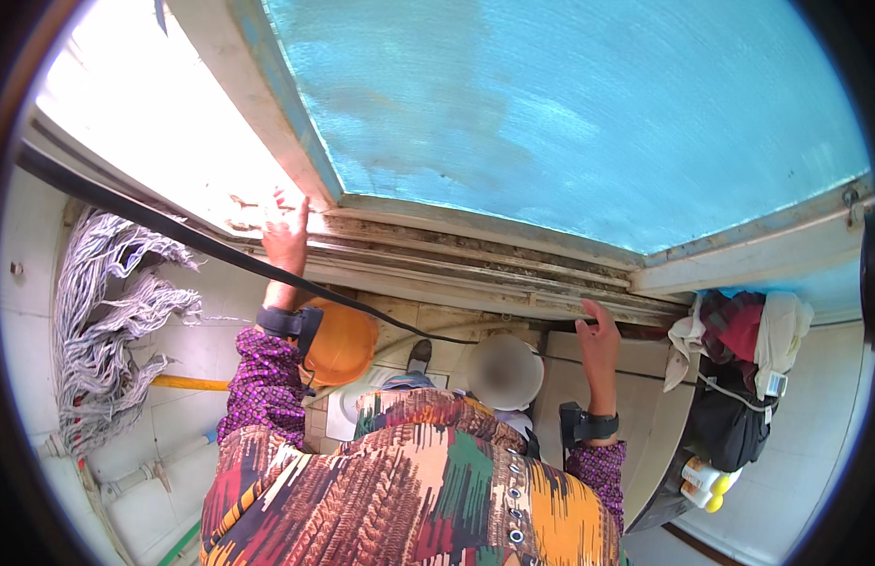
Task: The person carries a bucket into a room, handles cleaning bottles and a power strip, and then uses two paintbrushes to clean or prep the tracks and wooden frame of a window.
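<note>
My left hand (pixel 286 237) is raised at the lower left corner of a sliding window's frame (pixel 320 170), its fingers spread in bright glare; whether it touches the frame cannot be told. My right hand (pixel 598 338) is held up below the window track (pixel 480 265), with fingers apart and nothing in it. The window's blue, textured pane (pixel 550 120) fills the upper view. Dirt lines the track. A dark cable (pixel 197 244) runs across the view, passing by my left wrist. Both wrists wear black straps.
A string mop (pixel 101 318) hangs at the left. Below are an orange basin (pixel 342 343), a white bucket (pixel 504 371) and a squat toilet (pixel 345 407). Clothes (pixel 741 332) hang at the right above white bottles with yellow caps (pixel 706 481). Pipes (pixel 154 470) run along the left wall.
</note>
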### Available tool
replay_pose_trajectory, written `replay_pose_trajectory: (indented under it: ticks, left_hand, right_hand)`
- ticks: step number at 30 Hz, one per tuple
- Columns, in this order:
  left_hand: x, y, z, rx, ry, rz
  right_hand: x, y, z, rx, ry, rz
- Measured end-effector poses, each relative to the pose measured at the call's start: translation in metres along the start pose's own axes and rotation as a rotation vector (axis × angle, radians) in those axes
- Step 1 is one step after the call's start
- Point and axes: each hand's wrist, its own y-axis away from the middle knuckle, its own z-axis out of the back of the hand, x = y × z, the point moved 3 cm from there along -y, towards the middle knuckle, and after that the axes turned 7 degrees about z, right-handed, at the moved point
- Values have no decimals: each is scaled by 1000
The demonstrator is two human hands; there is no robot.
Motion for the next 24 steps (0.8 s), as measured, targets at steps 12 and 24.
replay_pose_trajectory:
  ticks: [12, 24]
  left_hand:
    - [-5, 160, -1, 639, 254, 38]
    - [70, 312, -45, 2165, 247, 691]
  right_hand:
    - [-49, 78, -28, 121, 43, -145]
    - [-183, 401, -64, 342, -334, -1083]
